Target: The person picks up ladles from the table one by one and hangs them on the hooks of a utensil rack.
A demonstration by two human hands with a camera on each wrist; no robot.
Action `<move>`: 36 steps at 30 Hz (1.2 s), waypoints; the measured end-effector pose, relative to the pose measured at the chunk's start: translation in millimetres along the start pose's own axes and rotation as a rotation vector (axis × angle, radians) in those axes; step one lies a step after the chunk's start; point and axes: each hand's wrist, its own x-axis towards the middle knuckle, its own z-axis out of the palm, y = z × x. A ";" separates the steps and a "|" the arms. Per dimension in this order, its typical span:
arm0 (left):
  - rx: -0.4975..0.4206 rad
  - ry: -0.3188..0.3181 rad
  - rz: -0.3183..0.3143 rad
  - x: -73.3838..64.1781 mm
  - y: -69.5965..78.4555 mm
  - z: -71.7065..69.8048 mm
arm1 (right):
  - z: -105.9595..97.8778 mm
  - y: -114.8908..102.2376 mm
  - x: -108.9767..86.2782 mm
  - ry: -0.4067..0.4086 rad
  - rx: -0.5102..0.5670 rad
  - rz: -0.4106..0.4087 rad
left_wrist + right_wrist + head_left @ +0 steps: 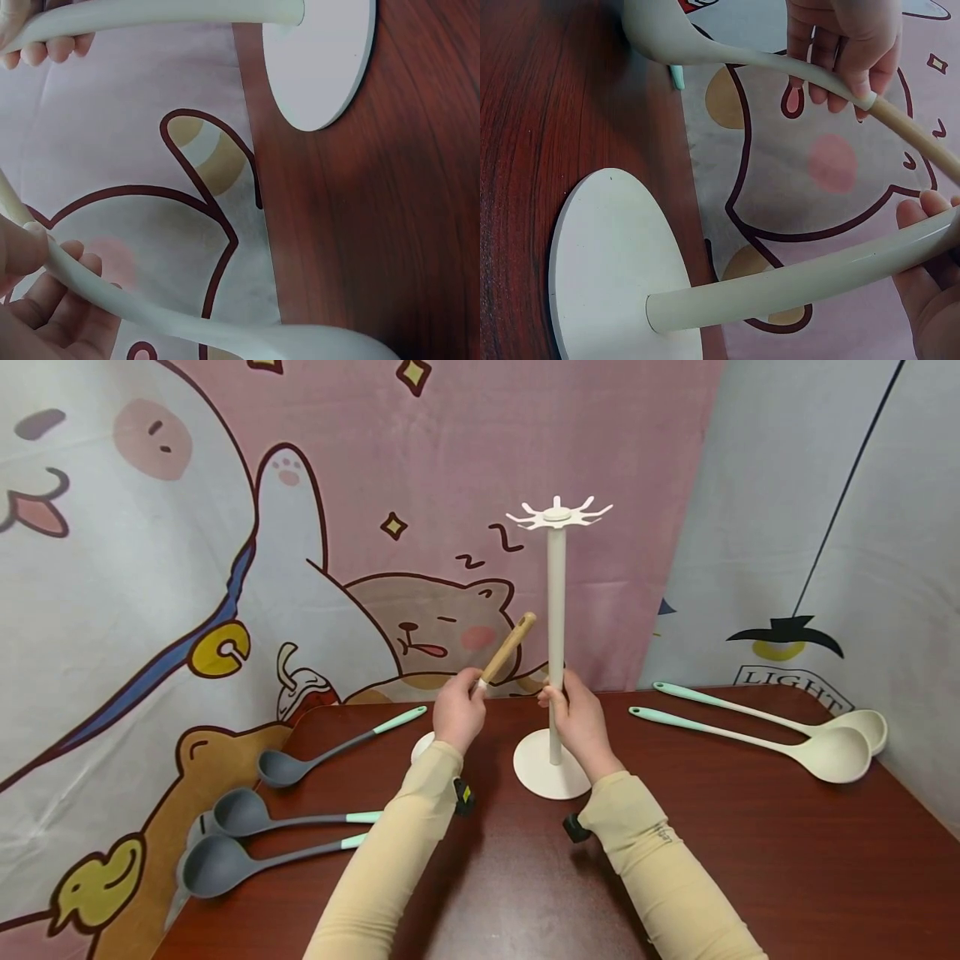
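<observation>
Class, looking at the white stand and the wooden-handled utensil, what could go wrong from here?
1. The wooden-handled utensil might twist or slip: the left hand pinches it partway along, with its bowl below.
2. The white stand could tip if pulled sideways: the right hand grips it above its round base.

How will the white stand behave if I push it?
The white stand is likely stiff, its pole straight in the head view. Pushed near the pronged top, it may tip, being much taller than its round base is wide. The right hand gripping the pole probably steadies it.
</observation>
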 end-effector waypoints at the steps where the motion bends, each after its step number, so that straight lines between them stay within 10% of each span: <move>1: -0.006 0.007 0.004 0.0 0.6 -0.2 | 0.0 0.2 0.1 0.001 0.001 0.001; 36: -0.603 0.101 -0.038 15.8 52.6 -24.9 | 1.0 -1.6 -0.8 0.034 0.017 -0.033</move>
